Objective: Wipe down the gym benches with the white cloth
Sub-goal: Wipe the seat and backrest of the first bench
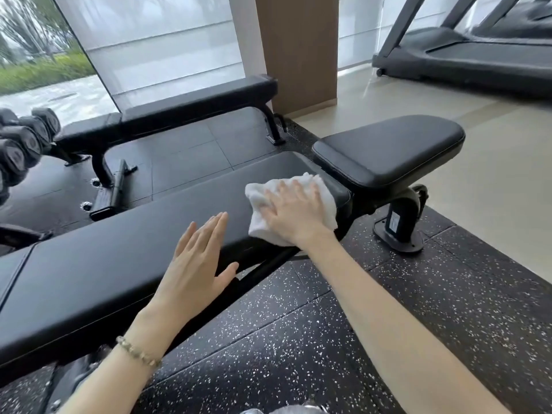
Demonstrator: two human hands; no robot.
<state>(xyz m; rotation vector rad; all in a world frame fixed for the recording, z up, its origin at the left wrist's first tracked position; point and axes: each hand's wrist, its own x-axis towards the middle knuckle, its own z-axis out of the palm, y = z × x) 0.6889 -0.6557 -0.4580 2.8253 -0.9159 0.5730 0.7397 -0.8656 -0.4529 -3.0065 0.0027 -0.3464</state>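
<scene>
- The white cloth lies bunched on the right end of the near bench's long pad, right of centre in the frame, just short of the gap before the seat pad.
- The right hand lies flat on the cloth with its fingers spread and straight. It presses rather than grips, probably so the palm can drive the cloth along the pad.
- The cloth spills past the hand on both sides and hangs a little over the near edge, so that edge likely gets wiped too.
- The left hand is released, fingers straight and together, thumb out, holding nothing. It sits over the near edge at mid-pad — whether resting or just above, I cannot tell — and looks placed as a brace.
- A bead bracelet circles the left wrist.
- The seat pad tilts up at the right and looks not yet reached.
- A second bench stands toward the upper left, well apart, beside dumbbells at the left edge.
- A treadmill fills the upper right, and speckled floor runs below.
</scene>
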